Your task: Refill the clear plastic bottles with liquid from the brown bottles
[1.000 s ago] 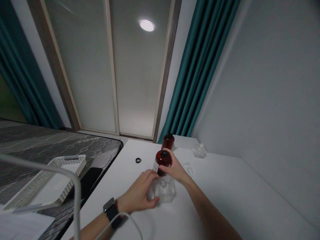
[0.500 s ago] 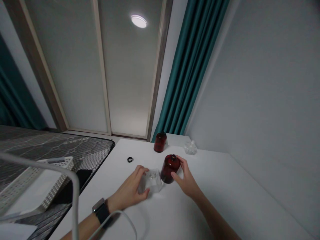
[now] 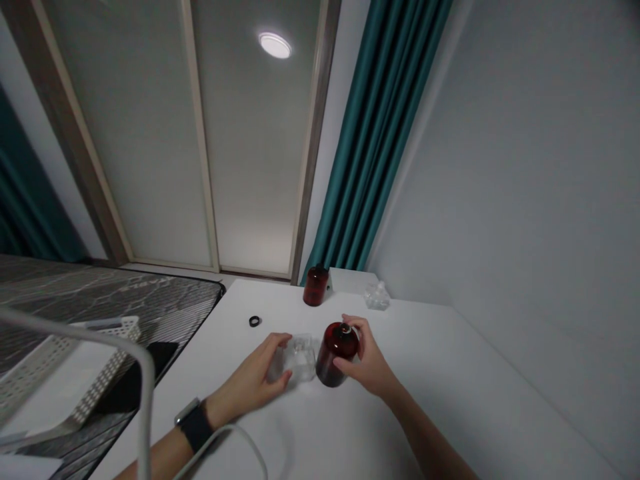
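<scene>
A dark red see-through bottle (image 3: 331, 357) stands upright on the white table, a small round neck on its top. My right hand (image 3: 364, 357) grips it from the right, thumb in front and fingers behind. Just left of it is a clear, block-shaped bottle (image 3: 303, 360). My left hand (image 3: 265, 373) curves around that bottle's left side, fingers at the far edge and thumb at the near one. The two bottles are close together. Farther back lies a small black ring (image 3: 255, 321), apart from both hands.
A second red bottle (image 3: 315, 287) stands at the table's far edge by a white box (image 3: 353, 280). Clear crumpled-looking plastic (image 3: 377, 297) lies right of it. A white cable (image 3: 145, 387) crosses the left foreground. A white basket (image 3: 100, 387) sits beyond the table's left edge.
The red bottle has come a little nearer to me with my right hand on it. The clear bottle and my left hand have shifted slightly left, as the view also moved a little.
</scene>
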Available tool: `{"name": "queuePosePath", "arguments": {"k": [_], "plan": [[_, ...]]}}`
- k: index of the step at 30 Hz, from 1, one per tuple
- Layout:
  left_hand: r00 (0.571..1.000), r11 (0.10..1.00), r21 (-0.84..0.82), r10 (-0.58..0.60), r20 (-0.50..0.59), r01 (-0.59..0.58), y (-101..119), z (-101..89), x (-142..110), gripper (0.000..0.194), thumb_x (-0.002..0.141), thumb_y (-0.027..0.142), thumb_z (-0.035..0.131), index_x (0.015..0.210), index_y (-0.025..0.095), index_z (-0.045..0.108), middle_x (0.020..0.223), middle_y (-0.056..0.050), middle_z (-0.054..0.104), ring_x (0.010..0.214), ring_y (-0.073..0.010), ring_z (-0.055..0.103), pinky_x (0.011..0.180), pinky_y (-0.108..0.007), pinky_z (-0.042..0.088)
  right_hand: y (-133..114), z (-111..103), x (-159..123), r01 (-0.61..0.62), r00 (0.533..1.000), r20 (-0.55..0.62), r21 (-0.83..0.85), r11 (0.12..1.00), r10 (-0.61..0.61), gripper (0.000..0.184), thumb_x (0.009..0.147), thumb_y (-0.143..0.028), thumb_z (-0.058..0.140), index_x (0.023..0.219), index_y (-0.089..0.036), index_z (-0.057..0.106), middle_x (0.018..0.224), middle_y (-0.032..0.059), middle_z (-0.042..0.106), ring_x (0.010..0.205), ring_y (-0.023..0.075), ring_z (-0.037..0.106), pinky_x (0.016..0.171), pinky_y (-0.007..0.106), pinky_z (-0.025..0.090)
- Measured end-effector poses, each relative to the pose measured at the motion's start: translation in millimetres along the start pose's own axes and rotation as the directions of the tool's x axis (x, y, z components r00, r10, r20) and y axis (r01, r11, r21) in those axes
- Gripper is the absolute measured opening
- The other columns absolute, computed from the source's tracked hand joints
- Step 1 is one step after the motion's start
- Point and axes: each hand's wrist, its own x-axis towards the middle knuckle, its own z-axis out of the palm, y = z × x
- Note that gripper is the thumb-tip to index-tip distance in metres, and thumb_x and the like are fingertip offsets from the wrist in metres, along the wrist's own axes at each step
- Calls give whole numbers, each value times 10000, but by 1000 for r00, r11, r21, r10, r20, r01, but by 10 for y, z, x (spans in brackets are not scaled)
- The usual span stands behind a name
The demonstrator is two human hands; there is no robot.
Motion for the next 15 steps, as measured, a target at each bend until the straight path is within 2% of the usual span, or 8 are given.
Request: {"name": "queuePosePath", "arguments": {"k": [3, 6, 10, 15], "plan": [[1000, 1000, -4, -12, 7, 12, -28, 3, -7, 520, 829, 179, 595, 1313, 221, 409, 1260, -108, 598, 1157, -279, 602, 1015, -465, 497, 46, 195, 46, -83, 994, -54, 119, 989, 90, 596, 617, -219, 777, 1090, -279, 421, 1275, 88, 571, 1200, 280, 572, 1056, 493, 441], [1000, 1000, -1, -13, 16, 13, -36, 3, -7, 543, 818, 176, 609, 1319, 228, 406, 1277, -104, 596, 1169, -281, 601, 1019, -467, 497, 51, 327, -7, -151, 979, -133, 54, 987, 157, 768, 592, -210, 782, 1251, -265, 393, 1274, 103, 565, 1175, 304, 578, 1071, 527, 424], [1000, 1000, 2, -16, 20, 16, -20, -3, -6, 530, 832, 178, 597, 1324, 218, 404, 1277, -113, 591, 1170, -281, 598, 1022, -464, 495, 49, 310, -153, -113, 989, -101, -42, 993, 109, 912, 632, -214, 777, 1428, -264, 337, 1439, 112, 454, 1325, 315, 467, 1152, 507, 343], [998, 997, -51, -55, 30, 56, -21, -3, -5, 554, 817, 188, 627, 1319, 207, 394, 1279, -123, 586, 1179, -286, 586, 1042, -476, 471, 201, 270, -220, -89, 990, -112, 8, 996, 89, 922, 611, -233, 788, 1418, -265, 343, 1346, 111, 522, 1222, 318, 559, 1082, 501, 438]]}}
